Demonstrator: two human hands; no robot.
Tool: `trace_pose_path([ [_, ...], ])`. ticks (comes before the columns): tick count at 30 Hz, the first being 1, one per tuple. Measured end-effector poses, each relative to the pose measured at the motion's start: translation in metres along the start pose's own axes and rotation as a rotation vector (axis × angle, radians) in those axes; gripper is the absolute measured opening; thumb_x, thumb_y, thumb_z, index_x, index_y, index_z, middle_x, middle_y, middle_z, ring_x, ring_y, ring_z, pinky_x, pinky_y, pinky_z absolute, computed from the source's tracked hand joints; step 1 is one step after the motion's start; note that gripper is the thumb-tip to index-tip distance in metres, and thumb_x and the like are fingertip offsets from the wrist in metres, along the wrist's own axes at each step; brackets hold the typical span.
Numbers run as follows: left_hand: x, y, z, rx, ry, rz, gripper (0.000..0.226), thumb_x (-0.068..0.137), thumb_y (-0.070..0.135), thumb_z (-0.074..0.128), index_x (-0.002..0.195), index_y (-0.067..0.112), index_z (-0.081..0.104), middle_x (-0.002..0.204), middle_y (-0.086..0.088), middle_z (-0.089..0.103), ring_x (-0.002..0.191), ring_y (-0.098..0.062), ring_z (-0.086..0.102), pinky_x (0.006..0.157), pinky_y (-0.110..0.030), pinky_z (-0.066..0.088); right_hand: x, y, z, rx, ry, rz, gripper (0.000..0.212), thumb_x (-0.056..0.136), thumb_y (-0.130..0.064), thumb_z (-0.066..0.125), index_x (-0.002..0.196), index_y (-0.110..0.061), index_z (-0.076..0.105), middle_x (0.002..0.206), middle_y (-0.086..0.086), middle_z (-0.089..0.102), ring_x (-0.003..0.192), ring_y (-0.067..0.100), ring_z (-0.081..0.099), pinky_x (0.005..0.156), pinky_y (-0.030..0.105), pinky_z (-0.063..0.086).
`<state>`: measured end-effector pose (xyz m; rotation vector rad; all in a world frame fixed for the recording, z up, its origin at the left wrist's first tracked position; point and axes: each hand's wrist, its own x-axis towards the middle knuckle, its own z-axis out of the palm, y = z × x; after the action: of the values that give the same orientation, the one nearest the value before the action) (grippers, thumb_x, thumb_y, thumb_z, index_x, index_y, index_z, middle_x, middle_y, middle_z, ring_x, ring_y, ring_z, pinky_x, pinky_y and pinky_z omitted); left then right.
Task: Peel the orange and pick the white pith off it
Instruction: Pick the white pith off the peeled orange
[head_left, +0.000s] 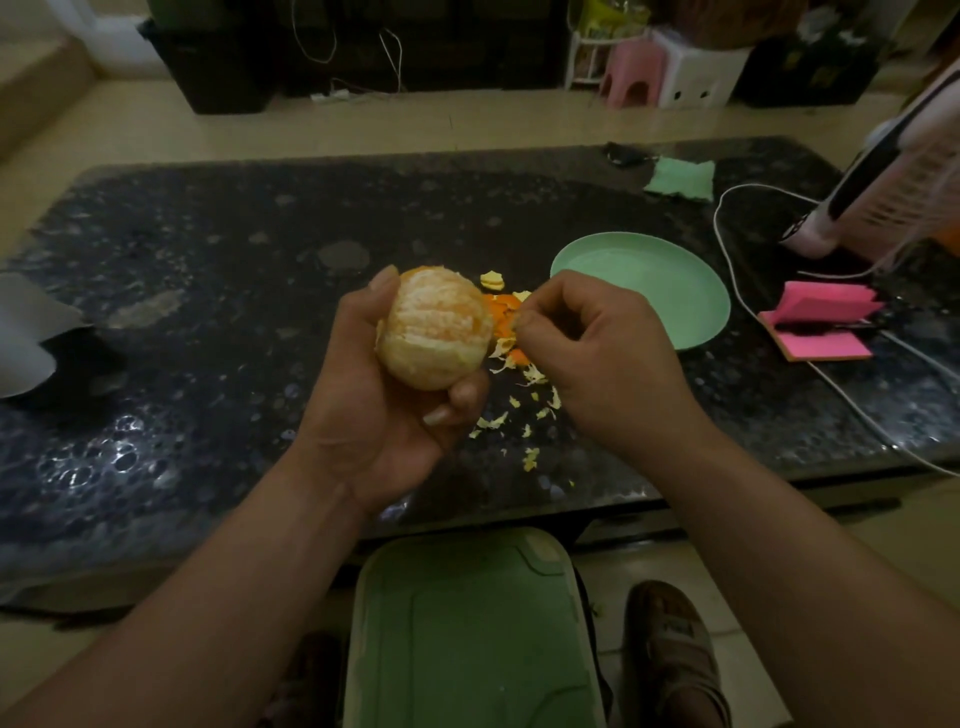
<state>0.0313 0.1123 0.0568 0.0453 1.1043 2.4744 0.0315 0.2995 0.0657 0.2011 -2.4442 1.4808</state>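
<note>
My left hand (363, 405) grips a peeled orange (436, 327), pale with streaks of white pith, above the dark speckled table (208, 260). My right hand (597, 343) is just right of the fruit, thumb and fingertips pinched together on a small scrap of pith (517, 323) beside the orange. Orange peel pieces (506, 306) and several pale pith scraps (524, 395) lie on the table under and between the hands.
An empty green plate (675, 291) sits right of the hands. Pink sticky notes (821, 322), a white cable (727, 249) and a pink-white appliance (883, 197) lie at the right. A green cloth (680, 179) is at the back, a grey sheet (26, 332) at the left, a green stool (467, 634) below the table edge.
</note>
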Motion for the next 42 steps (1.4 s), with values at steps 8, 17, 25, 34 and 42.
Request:
trace_pose_path([
  [8, 0.004, -0.001, -0.001, 0.004, 0.039, -0.010, 0.058, 0.093, 0.059, 0.056, 0.126, 0.012, 0.059, 0.099, -0.013, 0.061, 0.060, -0.017, 0.052, 0.044, -0.021, 0.036, 0.003, 0.016, -0.001, -0.291, -0.037, 0.076, 0.011, 0.104, -0.022, 0.058, 0.102, -0.028, 0.067, 0.078, -0.003, 0.068, 0.067, 0.012, 0.063, 0.065, 0.042, 0.055],
  [17, 0.005, -0.003, 0.002, 0.101, 0.174, 0.014, 0.049, 0.093, 0.056, 0.059, 0.120, 0.016, 0.068, 0.102, -0.013, 0.066, 0.063, -0.020, 0.055, 0.043, -0.021, 0.039, -0.002, -0.006, -0.001, -0.287, -0.059, -0.161, 0.010, 0.096, -0.030, 0.075, 0.105, -0.025, 0.074, 0.094, -0.012, 0.067, 0.082, 0.006, 0.061, 0.070, 0.015, 0.046],
  [25, 0.005, -0.004, 0.004, 0.187, 0.197, 0.059, 0.051, 0.093, 0.053, 0.059, 0.126, 0.014, 0.065, 0.098, -0.010, 0.068, 0.064, -0.019, 0.056, 0.044, -0.023, 0.042, -0.004, -0.005, -0.001, -0.338, -0.047, -0.231, 0.006, 0.095, -0.029, 0.076, 0.098, -0.025, 0.075, 0.086, -0.015, 0.063, 0.076, 0.005, 0.058, 0.067, 0.016, 0.042],
  [34, 0.007, -0.009, 0.003, 0.257, 0.255, 0.085, 0.051, 0.091, 0.052, 0.068, 0.122, 0.012, 0.067, 0.092, -0.009, 0.070, 0.060, -0.018, 0.059, 0.044, -0.025, 0.043, -0.003, -0.004, 0.002, -0.374, -0.008, -0.264, 0.011, 0.096, -0.025, 0.071, 0.086, -0.022, 0.069, 0.079, -0.013, 0.058, 0.071, 0.008, 0.055, 0.063, 0.030, 0.046],
  [42, 0.005, -0.008, 0.006, 0.204, 0.201, 0.085, 0.045, 0.093, 0.050, 0.058, 0.118, 0.015, 0.069, 0.095, -0.010, 0.069, 0.064, -0.020, 0.056, 0.044, -0.024, 0.042, -0.002, -0.006, 0.007, -0.132, -0.017, -0.127, 0.014, 0.090, -0.018, 0.071, 0.077, -0.021, 0.064, 0.073, -0.006, 0.059, 0.066, 0.013, 0.054, 0.059, 0.030, 0.044],
])
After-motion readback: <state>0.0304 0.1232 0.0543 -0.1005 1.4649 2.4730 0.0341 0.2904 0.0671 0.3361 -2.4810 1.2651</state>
